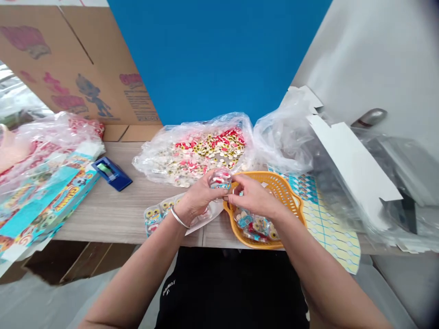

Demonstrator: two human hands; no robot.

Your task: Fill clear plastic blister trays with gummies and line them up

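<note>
My left hand (200, 195) is closed round a small clear container (221, 179) with red, white and blue pieces inside. Close beside it, my right hand (252, 195) has its fingers bent at the container's right side; what they pinch, if anything, is too small to make out. Under my right hand is an orange basket (299, 214) holding several filled clear packs (259, 227). A clear tray with round yellow-and-black pieces (154, 215) lies partly beneath my left wrist. Behind both hands, an open plastic bag (154, 157) holds many small red, white and yellow pieces (219, 145).
A blue tape dispenser (112, 173) stands left of the bag. Printed boxes (58, 196) and a plastic bag fill the far left. Patterned yellow sheets (331, 224) lie right of the basket, near white card strips (356, 169) and clear plastic. A blue panel (219, 59) rises behind.
</note>
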